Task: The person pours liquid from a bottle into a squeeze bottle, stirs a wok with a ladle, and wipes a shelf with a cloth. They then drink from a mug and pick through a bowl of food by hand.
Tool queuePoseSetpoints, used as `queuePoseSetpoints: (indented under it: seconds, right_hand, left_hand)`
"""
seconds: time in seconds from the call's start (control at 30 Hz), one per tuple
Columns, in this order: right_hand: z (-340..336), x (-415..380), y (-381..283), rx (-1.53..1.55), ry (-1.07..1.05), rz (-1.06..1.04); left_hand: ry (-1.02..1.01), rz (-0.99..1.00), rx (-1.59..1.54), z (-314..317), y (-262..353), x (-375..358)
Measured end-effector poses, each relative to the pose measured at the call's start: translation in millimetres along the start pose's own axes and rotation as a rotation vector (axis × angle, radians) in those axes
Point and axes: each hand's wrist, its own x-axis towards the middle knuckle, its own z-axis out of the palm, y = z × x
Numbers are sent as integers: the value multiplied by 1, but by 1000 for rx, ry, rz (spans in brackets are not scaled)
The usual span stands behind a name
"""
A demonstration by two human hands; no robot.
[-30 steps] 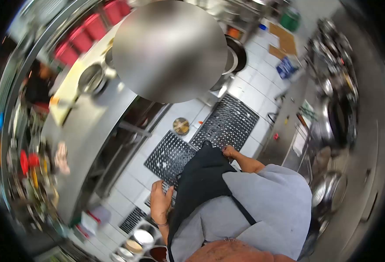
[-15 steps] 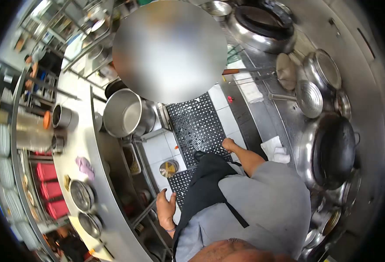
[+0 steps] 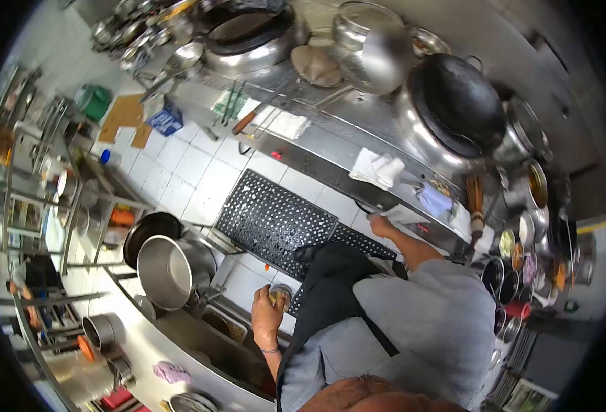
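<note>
Beside the apron [image 3: 323,295], both hands' grip: left hand [image 3: 267,316], right hand [image 3: 381,225] hold nothing.

A black perforated floor mat [image 3: 275,221] lies on white tiles [image 3: 200,165] beside a black wok [image 3: 459,96].

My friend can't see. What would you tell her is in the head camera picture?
Looking down from a cook's head in a kitchen: the person wears a grey shirt and black apron, both hands empty, the right hand near the steel cooking counter with a big black wok. The left hand hangs above a black floor mat.
</note>
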Motion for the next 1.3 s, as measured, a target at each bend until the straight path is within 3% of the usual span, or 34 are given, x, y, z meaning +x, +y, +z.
queuePoseSetpoints:
  seconds: [0.1, 0.13, 0.23, 0.33, 0.4, 0.5, 0.57, 0.6, 0.7, 0.9, 0.93, 1.03, 1.07, 1.17, 1.2, 1.3]
  right_hand:
    - [66, -37, 79, -133, 326, -310]
    - [40, -83, 53, 165, 361, -105]
    - [-14, -170, 15, 323, 761, 118]
    - [-60, -239, 12, 27, 1149, 312]
    - [-97, -282, 1, -122, 1196, 597]
    - [-98, -302, 43, 18, 1135, 925]
    - [-96, -303, 75, -18, 1138, 927]
    - [-99, -301, 86, -37, 1142, 921]
    - [-104, -294, 114, 24, 1148, 1063]
    - [-85, -313, 152, 741, 1252, 1063]
    - [-88, -315, 155, 764, 1260, 1218]
    - [-121, -351, 134, 777, 1284, 1095]
    - [-128, -356, 139, 1187, 1275, 1061]
    - [-93, -345, 180, 943, 1610, 726]
    - [-157, -373, 131, 1459, 1451, 710]
    - [-212, -384, 144, 1592, 1448, 501]
  left_hand:
    - [-84, 116, 7, 4, -6, 3]
    - [-119, 148, 13, 9, -13, 3]
    - [-217, 194, 22, 27, -26, 3]
    - [-322, 220, 75, 48, -45, 8]
    - [-389, 300, 107, 60, -52, 14]
    - [-438, 383, 139, 64, -38, 25]
    - [-464, 383, 200, 58, -13, 33]
    - [-406, 479, 173, 59, -9, 39]
    - [-386, 544, 185, 53, 18, 53]
    - [-425, 498, 197, 77, 44, 79]
    - [-429, 479, 203, 84, 48, 81]
    - [-461, 490, 220, 99, 70, 85]
    - [-476, 507, 223, 106, 83, 86]
    - [-501, 496, 260, 125, 131, 84]
    - [-537, 498, 258, 133, 151, 84]
    - [-617, 553, 272, 164, 191, 98]
